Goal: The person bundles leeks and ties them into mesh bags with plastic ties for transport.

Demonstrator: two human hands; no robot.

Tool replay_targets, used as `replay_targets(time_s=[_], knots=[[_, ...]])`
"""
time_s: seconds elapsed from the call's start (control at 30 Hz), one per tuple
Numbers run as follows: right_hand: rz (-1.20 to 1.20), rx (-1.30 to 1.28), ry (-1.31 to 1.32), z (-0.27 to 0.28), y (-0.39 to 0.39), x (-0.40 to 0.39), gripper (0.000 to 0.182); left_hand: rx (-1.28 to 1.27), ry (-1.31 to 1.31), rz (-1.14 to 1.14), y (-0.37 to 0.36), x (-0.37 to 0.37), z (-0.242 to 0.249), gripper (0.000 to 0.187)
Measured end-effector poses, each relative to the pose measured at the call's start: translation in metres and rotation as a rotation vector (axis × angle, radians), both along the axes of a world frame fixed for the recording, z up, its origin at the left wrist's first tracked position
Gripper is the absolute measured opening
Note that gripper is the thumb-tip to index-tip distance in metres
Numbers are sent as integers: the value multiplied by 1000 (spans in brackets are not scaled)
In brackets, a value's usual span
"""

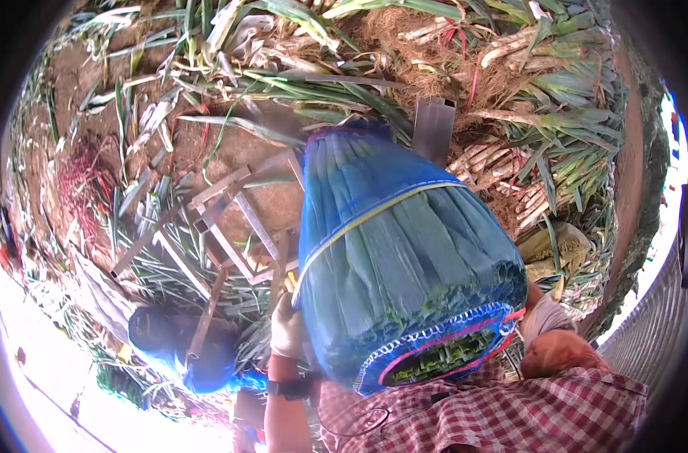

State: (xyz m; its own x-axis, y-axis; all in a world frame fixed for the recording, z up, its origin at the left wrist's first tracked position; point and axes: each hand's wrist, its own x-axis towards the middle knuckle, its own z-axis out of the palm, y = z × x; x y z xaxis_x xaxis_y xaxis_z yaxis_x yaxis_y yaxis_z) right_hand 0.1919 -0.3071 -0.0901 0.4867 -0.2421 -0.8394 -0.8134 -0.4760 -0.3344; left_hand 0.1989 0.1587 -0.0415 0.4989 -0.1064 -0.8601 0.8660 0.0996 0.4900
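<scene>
A blue mesh bag packed with green leek tops fills the middle of the view, its open, red-edged mouth towards my body. A yellow band runs across it. My left hand, in a pale glove, is at the bag's left side with its fingers bent against the mesh. My right hand is hidden behind the bag's lower right side; only part of the forearm and a pale glove or cuff show there.
A metal frame stands left of the bag, and an upright metal piece rises behind it. Tied leek bundles lie at the right. Loose leaves and red ties litter the soil. Another blue bag lies lower left.
</scene>
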Motion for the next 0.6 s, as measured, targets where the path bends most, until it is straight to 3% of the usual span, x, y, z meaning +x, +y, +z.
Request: replay_targets(time_s=[0.1, 0.17, 0.23, 0.3, 0.37, 0.4, 0.43, 0.53, 0.57, 0.6], knots=[[-200, 188, 28, 40, 7, -23, 27, 139, -7, 96, -32, 25, 48, 28], [-384, 329, 35, 75, 12, -33, 25, 92, 2, 161, -37, 25, 65, 24], [-582, 472, 38, 115, 14, -41, 24, 288, -64, 7, -37, 9, 74, 18], [-795, 593, 18, 153, 17, -40, 23, 183, -115, -53, -34, 9, 96, 13], [-879, 636, -17, 181, 18, -32, 22, 156, -75, 7, -44, 31, 155, 12], [-530, 447, -107, 196, 24, -27, 21, 105, -122, 28, -40, 35, 167, 18], [-346, 357, -118, 215, 31, -18, 21, 11, -94, 155, -46, 51, 186, 24], [53, -65, 15, 240, 51, 22, 18, -36, 3, 159, -29, 58, 170, 31], [70, -56, 7, 233, 49, 25, 18, -32, 14, 145, -25, 59, 165, 32], [413, -180, -70, 221, 39, 23, 19, 33, 8, 86, -16, 46, 143, 37]])
